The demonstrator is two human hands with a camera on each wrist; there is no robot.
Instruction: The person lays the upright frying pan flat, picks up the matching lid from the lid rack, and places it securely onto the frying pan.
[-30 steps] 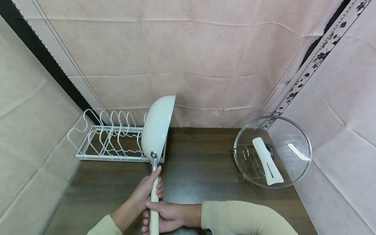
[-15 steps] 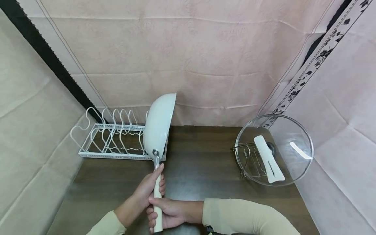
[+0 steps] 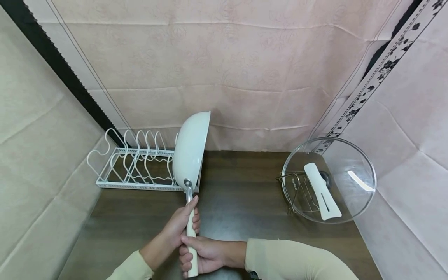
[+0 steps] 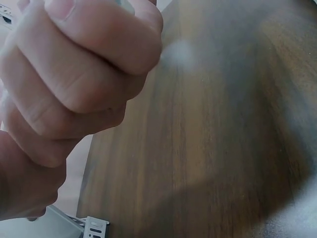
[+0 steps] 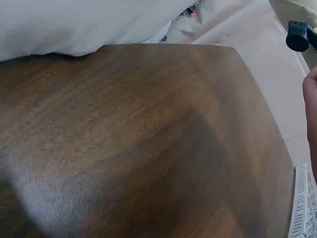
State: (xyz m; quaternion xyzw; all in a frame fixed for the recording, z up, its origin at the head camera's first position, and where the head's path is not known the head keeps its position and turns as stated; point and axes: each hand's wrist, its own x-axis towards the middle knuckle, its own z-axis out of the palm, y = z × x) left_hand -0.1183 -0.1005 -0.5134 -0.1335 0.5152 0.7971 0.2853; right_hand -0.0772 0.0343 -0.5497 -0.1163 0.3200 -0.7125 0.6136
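Observation:
A white pan [image 3: 190, 149] with a long cream handle [image 3: 191, 229] stands on its side at the right end of the white dish rack [image 3: 140, 186]. Its rounded outside faces left, and its open side is turned right, out of sight. My left hand [image 3: 178, 227] grips the handle just below the metal neck, thumb along the top. Below it my right hand [image 3: 204, 254] grips the handle close to its end. Curled fingers fill the upper left of the left wrist view. Whether the pan rests on the rack's wires cannot be told.
At the right, a clear glass lid [image 3: 357, 163] with a white grip bar [image 3: 322, 190] leans upright in a small wire stand [image 3: 297, 190]. Pale cloth walls surround the brown wooden tabletop [image 3: 241, 186] at the back and both sides.
The whole head view has shifted slightly, so everything sits a little further right. Both hands keep their grip on the handle, and the pan stays beside the same end of the rack.

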